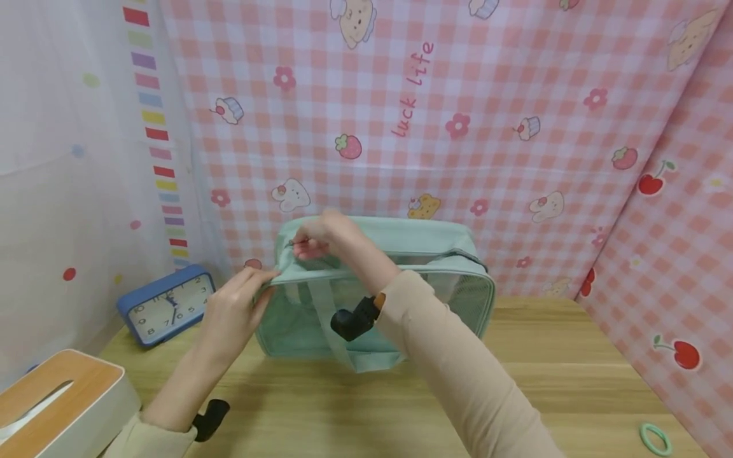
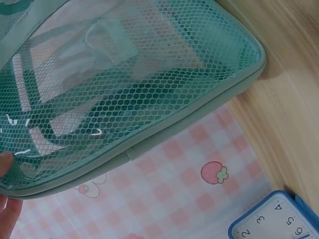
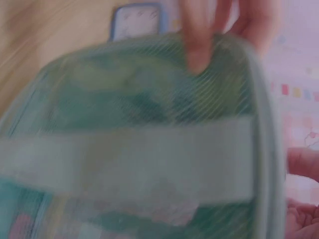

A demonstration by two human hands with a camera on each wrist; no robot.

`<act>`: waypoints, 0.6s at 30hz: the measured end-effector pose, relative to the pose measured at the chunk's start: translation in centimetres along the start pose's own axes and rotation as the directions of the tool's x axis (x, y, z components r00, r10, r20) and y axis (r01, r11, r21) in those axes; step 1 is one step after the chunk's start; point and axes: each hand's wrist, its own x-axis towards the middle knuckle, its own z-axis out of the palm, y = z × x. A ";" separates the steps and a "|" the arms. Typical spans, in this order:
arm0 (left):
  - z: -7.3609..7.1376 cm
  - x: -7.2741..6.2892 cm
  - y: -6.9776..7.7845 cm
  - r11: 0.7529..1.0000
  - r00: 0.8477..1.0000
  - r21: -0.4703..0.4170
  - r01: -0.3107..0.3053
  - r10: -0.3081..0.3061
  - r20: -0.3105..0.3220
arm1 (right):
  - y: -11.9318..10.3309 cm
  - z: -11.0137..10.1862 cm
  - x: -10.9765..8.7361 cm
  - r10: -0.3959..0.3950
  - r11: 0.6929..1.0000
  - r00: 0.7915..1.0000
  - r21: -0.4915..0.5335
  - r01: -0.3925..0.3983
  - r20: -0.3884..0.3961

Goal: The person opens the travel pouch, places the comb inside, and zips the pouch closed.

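A mint-green bag (image 1: 412, 227) with clear and mesh panels stands on the table, its top partly open along the zipper. My left hand (image 1: 237, 299) pinches the bag's top left corner. In the left wrist view its fingertips (image 2: 7, 216) grip the edge beside the mesh side (image 2: 149, 99). Over the top, my right hand (image 1: 321, 236) pinches the zipper pull (image 1: 291, 242) near the rear left end. The blurred right wrist view shows the right hand's fingers (image 3: 303, 163) beyond the bag's rim. A pale strap (image 1: 328, 308) hangs down the bag's front.
A blue clock (image 1: 172, 305) stands left of the bag. Nearer on the left is a tissue box (image 1: 69, 394) with a wooden lid. A green ring (image 1: 655, 439) lies at the front right. Patterned cloth (image 1: 515, 76) hangs behind and to the right.
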 end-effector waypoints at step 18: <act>-0.2 -0.2 0.0 1.000 1.000 0.007 0.010 -0.010 0.002 | 1.8 -1.4 -1.1 -0.070 0.964 0.995 -0.261 0.049 -0.074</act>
